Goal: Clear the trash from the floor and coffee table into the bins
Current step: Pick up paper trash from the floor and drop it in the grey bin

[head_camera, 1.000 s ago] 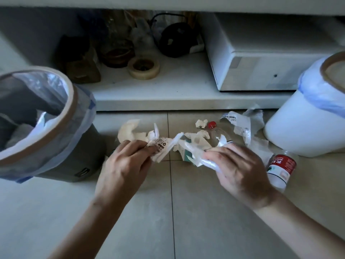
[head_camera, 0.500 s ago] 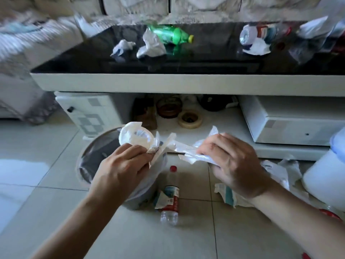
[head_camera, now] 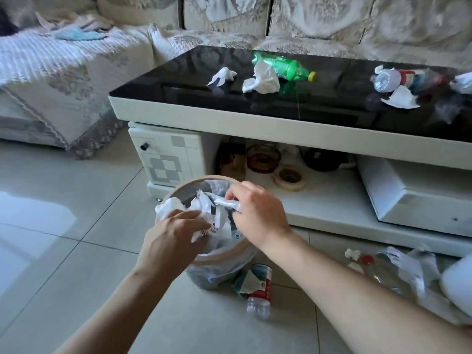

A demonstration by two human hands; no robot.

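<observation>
Both my hands are over the mouth of the grey bin [head_camera: 219,260] with a tan rim. My left hand [head_camera: 171,238] grips a wad of white paper and printed wrappers [head_camera: 204,213]. My right hand [head_camera: 258,213] pinches a crumpled clear plastic piece [head_camera: 227,202] just above the bin's opening. On the floor beside the bin lies a red-labelled plastic bottle [head_camera: 259,290]. The black coffee table [head_camera: 319,129] carries crumpled tissues [head_camera: 260,79], a green bottle [head_camera: 288,67] and a clear bottle [head_camera: 393,79].
More paper scraps and a clear bottle [head_camera: 383,267] lie on the tiles at the right, beside a white bin [head_camera: 457,287] at the frame's edge. The table's lower shelf holds a tape roll [head_camera: 290,178] and a white box [head_camera: 419,198]. A sofa stands behind.
My view lifted from the floor to the table and bin. Both hands carried the paper and plastic leftward and now hold them over the grey bin's mouth.
</observation>
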